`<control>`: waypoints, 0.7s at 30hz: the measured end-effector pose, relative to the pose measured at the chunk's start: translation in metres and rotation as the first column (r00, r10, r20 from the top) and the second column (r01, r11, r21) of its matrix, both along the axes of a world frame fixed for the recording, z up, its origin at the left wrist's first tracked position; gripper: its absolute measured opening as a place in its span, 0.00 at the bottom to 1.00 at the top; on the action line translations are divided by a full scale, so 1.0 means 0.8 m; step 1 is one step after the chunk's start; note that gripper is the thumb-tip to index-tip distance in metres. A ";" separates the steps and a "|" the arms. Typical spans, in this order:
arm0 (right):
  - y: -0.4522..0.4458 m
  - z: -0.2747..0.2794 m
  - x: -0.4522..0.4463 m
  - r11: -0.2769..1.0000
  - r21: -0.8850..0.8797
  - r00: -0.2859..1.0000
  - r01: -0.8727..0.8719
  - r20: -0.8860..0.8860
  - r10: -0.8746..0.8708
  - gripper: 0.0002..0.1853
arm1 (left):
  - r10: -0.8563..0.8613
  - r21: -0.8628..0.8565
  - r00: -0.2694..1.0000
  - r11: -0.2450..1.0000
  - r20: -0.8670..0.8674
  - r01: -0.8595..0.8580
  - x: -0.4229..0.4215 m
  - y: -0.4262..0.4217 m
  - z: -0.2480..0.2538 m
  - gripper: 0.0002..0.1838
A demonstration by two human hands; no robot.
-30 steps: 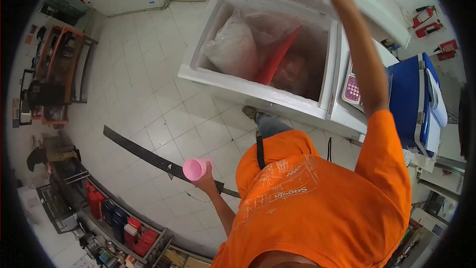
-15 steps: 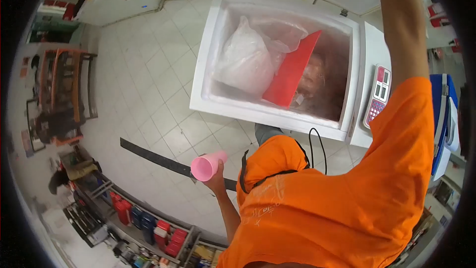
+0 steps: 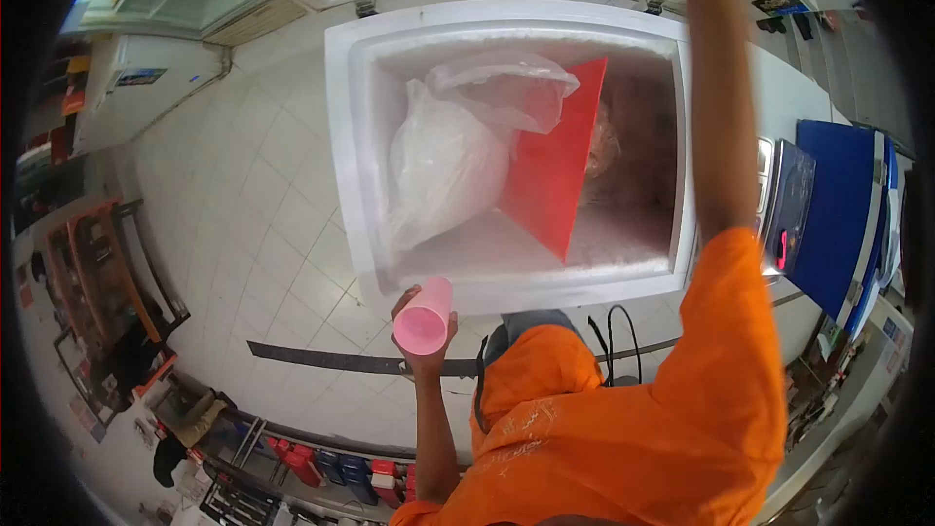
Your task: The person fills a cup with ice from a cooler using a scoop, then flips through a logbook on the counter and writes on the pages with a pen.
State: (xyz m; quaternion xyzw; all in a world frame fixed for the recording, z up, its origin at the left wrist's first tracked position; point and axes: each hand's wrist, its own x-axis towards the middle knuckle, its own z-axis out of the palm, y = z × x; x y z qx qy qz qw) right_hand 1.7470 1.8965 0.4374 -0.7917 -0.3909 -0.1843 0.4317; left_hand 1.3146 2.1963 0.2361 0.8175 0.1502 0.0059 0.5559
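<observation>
The left hand point(image 3: 425, 361) is curled in a grip; the right arm point(image 3: 724, 117) stretches forward, its hand beyond the frame.

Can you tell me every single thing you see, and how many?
Freezer: one, white, open, middle
Plastic bags: count unclear, whitish, inside it
Flat panel: one, red, tilted inside it
Cup: one, pink, left hand
Strip: one, black, across floor
Floor tiles: many, pale, below
Big box: one, blue, far right
Containers: several, red and blue, bottom left
Small clutter: too blurred to count, mixed, edges
Shirt: one, orange, bottom
Hands: one visible, brown, left, around cup
</observation>
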 end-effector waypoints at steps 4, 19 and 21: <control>0.000 -0.289 -0.058 0.904 -0.339 0.683 -0.259 -0.727 -0.077 0.15 | -0.085 -0.063 0.996 0.994 -0.025 0.084 0.021 -0.016 -0.056 0.41; 0.024 -0.605 -0.139 0.722 -0.658 0.342 -0.211 -0.742 -0.577 0.30 | -0.195 -0.094 0.969 0.979 -0.151 0.182 0.074 -0.038 -0.171 0.43; 0.015 -0.626 -0.166 0.891 -0.449 0.590 0.065 -0.703 -0.397 0.30 | -0.161 -0.106 0.972 0.984 -0.172 0.144 0.068 -0.039 -0.171 0.43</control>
